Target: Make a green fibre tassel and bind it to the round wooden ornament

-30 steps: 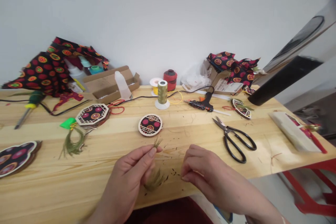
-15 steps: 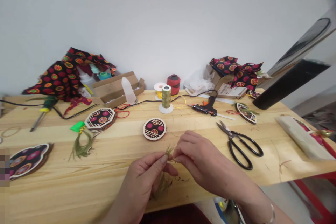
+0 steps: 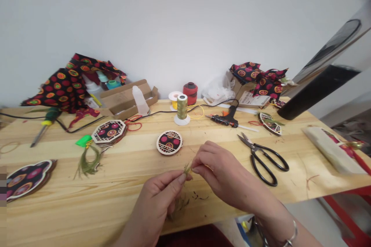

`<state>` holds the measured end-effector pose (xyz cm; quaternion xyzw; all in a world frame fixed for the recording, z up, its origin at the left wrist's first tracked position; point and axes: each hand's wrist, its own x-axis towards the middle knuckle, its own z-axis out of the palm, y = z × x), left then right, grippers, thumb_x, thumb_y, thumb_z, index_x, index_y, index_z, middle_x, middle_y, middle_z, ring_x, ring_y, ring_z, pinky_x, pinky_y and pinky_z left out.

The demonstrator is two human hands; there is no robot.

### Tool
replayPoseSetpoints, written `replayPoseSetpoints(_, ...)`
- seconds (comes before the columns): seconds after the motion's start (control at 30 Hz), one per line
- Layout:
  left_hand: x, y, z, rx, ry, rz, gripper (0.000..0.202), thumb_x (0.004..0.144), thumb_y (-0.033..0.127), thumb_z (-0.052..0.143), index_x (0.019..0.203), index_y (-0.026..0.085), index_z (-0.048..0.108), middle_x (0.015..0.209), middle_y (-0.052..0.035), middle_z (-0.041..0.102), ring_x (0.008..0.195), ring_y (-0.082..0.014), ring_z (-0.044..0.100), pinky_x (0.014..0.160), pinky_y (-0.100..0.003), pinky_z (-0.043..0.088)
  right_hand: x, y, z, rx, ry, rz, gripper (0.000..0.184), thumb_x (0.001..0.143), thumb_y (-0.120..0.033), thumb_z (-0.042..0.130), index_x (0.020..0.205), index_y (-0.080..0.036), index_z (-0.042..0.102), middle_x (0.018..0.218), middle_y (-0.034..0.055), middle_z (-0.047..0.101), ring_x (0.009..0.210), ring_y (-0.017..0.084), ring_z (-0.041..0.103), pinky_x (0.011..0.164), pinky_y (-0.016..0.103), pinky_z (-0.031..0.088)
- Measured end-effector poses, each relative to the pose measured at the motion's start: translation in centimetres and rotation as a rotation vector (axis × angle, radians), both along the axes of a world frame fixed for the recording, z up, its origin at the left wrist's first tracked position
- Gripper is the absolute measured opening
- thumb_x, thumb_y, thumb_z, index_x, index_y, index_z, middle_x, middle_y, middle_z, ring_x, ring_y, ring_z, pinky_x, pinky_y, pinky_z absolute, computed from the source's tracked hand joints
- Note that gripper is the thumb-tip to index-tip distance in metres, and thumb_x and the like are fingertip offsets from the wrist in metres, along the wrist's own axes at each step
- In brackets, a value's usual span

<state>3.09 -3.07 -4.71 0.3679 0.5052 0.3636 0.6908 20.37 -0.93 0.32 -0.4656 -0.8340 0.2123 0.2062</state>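
My left hand [image 3: 162, 195] is closed in a pinch round a small olive-green thread tassel [image 3: 187, 169], whose short ends stick up above the thumb. Longer strands hang blurred below the fingers. Thumb and fingertips of my right hand [image 3: 218, 170] are pressed together at the tassel's upper ends, seemingly on some of its threads. Just beyond both hands lies a round wooden-framed ornament [image 3: 169, 142] with patterned fabric inside. Black-handled scissors [image 3: 262, 158] rest with blades slightly parted to the right of my right hand.
A green thread spool [image 3: 182, 108], a red spool [image 3: 190, 93] and a glue gun [image 3: 227, 117] stand or lie towards the wall. Left are an octagonal ornament [image 3: 108, 132] with a green tassel and a screwdriver [image 3: 45, 125]. A black roll [image 3: 315, 92] leans at right.
My right fingertips have shifted slightly in and up at the tassel's top. The left fingers have curled in closer beneath it. The view has moved a little.
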Motion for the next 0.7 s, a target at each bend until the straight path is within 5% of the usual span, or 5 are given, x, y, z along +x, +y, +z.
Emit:
replayPoseSetpoints(0.23, -0.1, 0.0, -0.3, -0.032, 0.012, 0.006, 0.027, 0.074, 0.039, 0.065, 0.078, 0.014, 0.071, 0.048, 0.0084, 0.028, 0.045, -0.0068, 0.020, 0.042, -0.022, 0.013, 0.0, 0.0, -0.6, 0.023, 0.049, -0.020, 0.015, 0.086, -0.010, 0.049, 0.075, -0.016, 0.058, 0.077, 0.0026, 0.057, 0.078, 0.015, 0.049, 0.072, 0.027, 0.041)
replayPoseSetpoints(0.43, 0.0, 0.4, 0.2, -0.065, -0.057, 0.101, 0.026, 0.070, 0.038, 0.068, 0.078, 0.013, 0.071, 0.046, 0.0087, 0.031, 0.043, -0.0056, 0.022, 0.040, -0.020, 0.015, -0.2, 0.1, -2.5, 0.045, 0.326, -0.366, 0.014, 0.084, -0.015, 0.052, 0.073, -0.017, 0.060, 0.073, 0.0025, 0.057, 0.073, 0.015, 0.051, 0.068, 0.026, 0.041)
replayPoseSetpoints(0.7, -0.1, 0.8, 0.3, -0.021, -0.099, 0.172, 0.026, 0.068, 0.039, 0.070, 0.077, 0.014, 0.071, 0.047, 0.0084, 0.032, 0.043, -0.0056, 0.023, 0.039, -0.018, 0.018, -1.9, -0.5, -3.6, -0.488, 0.770, -0.430, 0.020, 0.075, -0.033, 0.062, 0.084, -0.016, 0.069, 0.075, 0.0024, 0.064, 0.068, 0.014, 0.055, 0.061, 0.024, 0.043)
